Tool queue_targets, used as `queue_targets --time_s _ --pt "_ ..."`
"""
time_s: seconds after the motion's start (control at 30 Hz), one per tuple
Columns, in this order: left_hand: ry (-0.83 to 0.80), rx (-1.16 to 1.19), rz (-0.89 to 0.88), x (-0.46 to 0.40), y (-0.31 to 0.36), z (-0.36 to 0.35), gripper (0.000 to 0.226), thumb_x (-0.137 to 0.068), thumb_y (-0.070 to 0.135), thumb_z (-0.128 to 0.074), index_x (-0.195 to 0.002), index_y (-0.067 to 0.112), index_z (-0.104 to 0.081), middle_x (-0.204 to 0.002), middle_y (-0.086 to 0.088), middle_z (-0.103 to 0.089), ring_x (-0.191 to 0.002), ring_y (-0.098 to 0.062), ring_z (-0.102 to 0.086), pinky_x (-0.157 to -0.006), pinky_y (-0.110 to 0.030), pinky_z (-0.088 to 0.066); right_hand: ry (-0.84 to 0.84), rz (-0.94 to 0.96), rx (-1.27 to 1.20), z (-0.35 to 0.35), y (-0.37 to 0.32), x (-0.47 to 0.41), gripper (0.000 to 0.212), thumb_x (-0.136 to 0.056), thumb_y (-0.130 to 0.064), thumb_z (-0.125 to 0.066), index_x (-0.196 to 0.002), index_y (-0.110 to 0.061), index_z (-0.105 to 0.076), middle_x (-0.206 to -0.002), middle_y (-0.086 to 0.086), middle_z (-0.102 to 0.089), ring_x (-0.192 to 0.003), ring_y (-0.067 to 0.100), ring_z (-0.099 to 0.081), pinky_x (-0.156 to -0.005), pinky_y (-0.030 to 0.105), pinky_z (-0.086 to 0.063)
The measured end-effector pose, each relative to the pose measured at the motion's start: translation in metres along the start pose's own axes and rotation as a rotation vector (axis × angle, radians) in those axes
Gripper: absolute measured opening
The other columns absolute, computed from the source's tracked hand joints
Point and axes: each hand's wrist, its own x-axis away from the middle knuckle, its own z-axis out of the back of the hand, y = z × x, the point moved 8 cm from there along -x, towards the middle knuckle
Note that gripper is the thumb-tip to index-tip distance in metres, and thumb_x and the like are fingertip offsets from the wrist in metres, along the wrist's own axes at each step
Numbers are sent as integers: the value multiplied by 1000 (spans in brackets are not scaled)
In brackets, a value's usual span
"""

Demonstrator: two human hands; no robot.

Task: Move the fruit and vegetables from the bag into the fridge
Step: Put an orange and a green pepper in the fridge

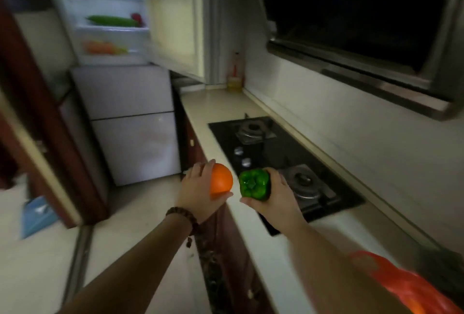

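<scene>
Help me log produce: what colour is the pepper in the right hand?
Green; the pepper shows clearly in the head view.

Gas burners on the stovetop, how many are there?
2. One burner sits at the far end of the black hob, the other burner at the near end, partly behind the right hand holding the green pepper.

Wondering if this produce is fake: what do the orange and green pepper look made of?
Orange: smooth, matte, evenly coloured skin, possibly plastic. Green pepper: glossy, waxy sheen, could be real or plastic. The blur leaves both open.
</scene>
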Motion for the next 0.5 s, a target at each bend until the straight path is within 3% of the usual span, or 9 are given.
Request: queue_targets --time_s 0.13,0.27,0.37,0.5 --pt "107 -22 100 -11 -91 70 91 -72 58 -69 -143 24 -24 -140 -2 -35 -122 -23 -39 -99 -42 -43 -59 82 -90 -80 -81 -44 93 -60 -53 -80 -134 -22 -34 -124 -1 -47 -111 16 -51 -86 25 -41" --pt "208 -62 165 -23 -168 132 89 -73 60 -67 -143 21 -27 -138 -3 -39 -121 -24 -42 -98 -41 -43 -73 146 -183 -149 -154 -84 92 -57 -59 -78 -132 -23 -38 -119 -4 -51 -107 12 -53 -88 29 -46" --pt "258 -82 214 -35 -219 170 89 -73 59 -67 -142 21 -28 -138 -4 -39 -122 -24 -41 -97 -40 -43 -77 177 -244 -189 -201 -109 82 -61 -50 -81 -128 -24 -41 -113 -9 -52 -102 9 -53 -84 25 -45" --pt "314 -78 268 -54 -270 210 86 -73 57 -69 -140 19 -31 -138 -6 -40 -123 -26 -42 -95 -39 -44 -96 217 -277 -237 -243 -143 80 -60 -52 -81 -126 -25 -44 -117 -5 -54 -103 10 -55 -80 21 -45"
